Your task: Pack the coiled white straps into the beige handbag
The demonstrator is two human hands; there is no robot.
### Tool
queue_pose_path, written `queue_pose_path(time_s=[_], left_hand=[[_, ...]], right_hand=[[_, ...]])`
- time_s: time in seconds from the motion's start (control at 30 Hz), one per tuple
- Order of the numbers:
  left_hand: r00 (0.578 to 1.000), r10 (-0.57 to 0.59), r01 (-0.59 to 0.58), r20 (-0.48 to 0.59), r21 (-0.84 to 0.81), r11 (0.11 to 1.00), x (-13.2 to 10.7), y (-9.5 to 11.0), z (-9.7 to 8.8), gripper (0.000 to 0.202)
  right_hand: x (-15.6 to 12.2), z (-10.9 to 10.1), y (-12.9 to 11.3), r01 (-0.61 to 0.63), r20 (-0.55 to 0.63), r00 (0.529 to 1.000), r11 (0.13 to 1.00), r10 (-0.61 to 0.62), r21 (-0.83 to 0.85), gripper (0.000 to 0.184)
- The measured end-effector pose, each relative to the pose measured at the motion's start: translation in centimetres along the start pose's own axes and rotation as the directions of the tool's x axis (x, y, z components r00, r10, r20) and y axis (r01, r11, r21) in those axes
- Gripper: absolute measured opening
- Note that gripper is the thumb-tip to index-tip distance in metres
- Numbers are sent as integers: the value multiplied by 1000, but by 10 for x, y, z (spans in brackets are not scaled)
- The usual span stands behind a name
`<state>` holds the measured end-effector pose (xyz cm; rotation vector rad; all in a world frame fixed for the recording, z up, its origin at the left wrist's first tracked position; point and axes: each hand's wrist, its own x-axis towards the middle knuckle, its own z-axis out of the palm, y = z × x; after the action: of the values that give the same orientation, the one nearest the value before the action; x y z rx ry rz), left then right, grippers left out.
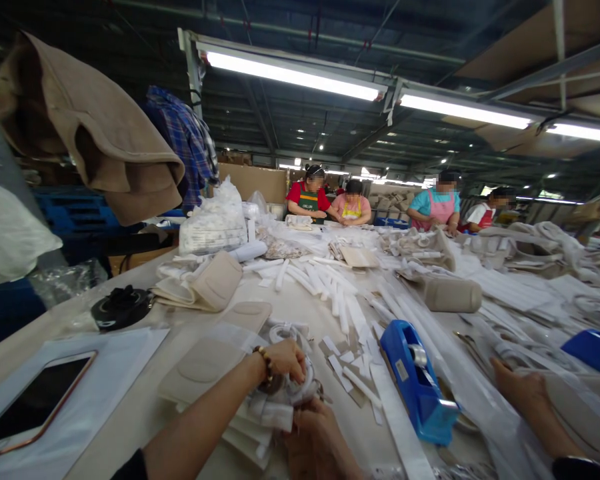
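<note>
I am using two hands, and both are being busy at one curled white strap (307, 381) low in the middle of the table (275, 303). My left hand (283, 360) is wearing one bead bracelet (265, 365); its arm is slanting up from the bottom left, and its fingers are bending down close together over the strap. My right hand (323, 430) is sitting lower, just below it, with its fingers pointing up and partly hiding. I can't tell if either hand is pinching tight. Some flat beige pieces (195, 363) are lying beside and under my left arm. One phone (35, 400) is lying far to my left, and one round black thing (121, 307) is sitting above it. One blue tape holder (417, 380) is standing to my right. One other person's hand (523, 390) is resting past it. Four people (307, 203) are working across the table, and three long lamps (290, 75) are shining above.
</note>
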<state>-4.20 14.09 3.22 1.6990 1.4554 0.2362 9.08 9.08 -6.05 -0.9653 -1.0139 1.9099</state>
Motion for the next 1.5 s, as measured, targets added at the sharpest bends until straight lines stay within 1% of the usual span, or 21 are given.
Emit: queue_pose_path(time_s=[0.1,0.27,0.33,0.47,0.57,0.67,0.8,0.87,0.97,1.0,1.03,1.07,1.17,1.23,1.33,1.43,1.5], left_hand=[[999,48,-48,-3,-115,992,1,-3,-1,22],[992,124,-116,12,-262,958,0,-4,-2,30],[987,156,-139,27,-319,938,-2,-3,-4,29],[980,198,-175,15,-406,897,-10,3,-7,13],[979,205,-187,-8,-446,875,-21,5,-4,10],[981,192,-187,-39,-489,852,-33,8,3,14],[983,165,-185,-85,-522,833,-44,11,12,17],[984,159,-179,-84,-525,832,-44,10,13,21],[987,142,-161,-76,-526,835,-40,7,12,28],[988,134,-153,-74,-528,836,-38,6,12,30],[989,127,-144,-70,-531,835,-37,5,12,30],[991,120,-136,-64,-537,833,-35,4,11,30],[993,116,-108,-21,-555,825,-33,2,11,31],[993,121,-93,12,-566,819,-32,1,11,34],[991,132,-91,27,-586,805,-32,-2,12,39],[990,141,-109,8,-588,801,-32,-4,13,41],[988,153,-117,16,-571,813,-33,-3,14,42]], right_hand=[[-7,-4,-6,-54,36,998,998,53,39,32],[-13,-16,-16,-112,19,994,994,111,2,22],[-15,-19,-19,-136,8,991,991,136,1,22],[-23,-21,-23,-156,24,988,986,155,61,36],[-32,-22,-24,-152,22,988,981,150,118,48],[-39,-20,-21,-107,-8,994,976,111,192,50],[-46,-17,-21,-8,-22,1000,945,16,326,39],[-50,-17,-25,-11,32,999,918,-2,396,39],[-54,-18,-32,-32,172,983,870,-62,493,49],[-54,-18,-33,-35,195,978,867,-72,497,51],[-54,-18,-33,-30,184,980,875,-68,484,51],[-52,-17,-33,-22,146,988,890,-50,455,49],[-46,-13,-29,-9,-35,999,955,20,298,44],[-41,-9,-28,3,-112,994,987,15,158,52],[-37,-4,-32,7,-137,991,1000,-8,-9,61],[-34,1,-36,4,-131,991,997,-14,-76,60],[-33,3,-38,2,-134,991,993,-17,-115,57]])
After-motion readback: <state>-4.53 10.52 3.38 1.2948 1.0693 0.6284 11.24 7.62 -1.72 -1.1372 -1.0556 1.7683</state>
